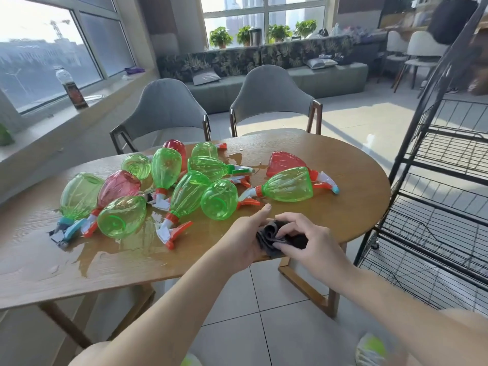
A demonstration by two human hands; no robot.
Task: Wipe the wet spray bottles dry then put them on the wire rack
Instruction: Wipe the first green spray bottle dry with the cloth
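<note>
Head view. Both hands work a dark grey folded cloth (pixel 277 237) at the near edge of the oval wooden table (pixel 343 207), lower centre of the frame. The left hand (pixel 245 239) cradles the cloth from below, thumb extended; the right hand (pixel 303 240) pinches its folds with curled fingers. No bottle is held.

The translucent green and red plastic spray bottles (pixel 184 180), with orange, white and teal trigger heads, lie on their sides in a heap across the centre and left of the table, amid pooled water (pixel 126 249). The nearest green bottle (pixel 219 200) lies just beyond the left thumb. The black wire rack (pixel 435 207) stands at the right of the frame, its visible shelves bare.

Risks, as judged: a wet, rounded bottle may slip from the grip; lifting 1 bottle may set its neighbours rolling towards the table edge; a wiped bottle set back in the puddle would be wetted again; a small cloth may saturate.

Limits of view: the exact bottle count is uncertain because the bottles overlap; the rack is cut off at the right and top; droplets on the bottles cannot be resolved.
</note>
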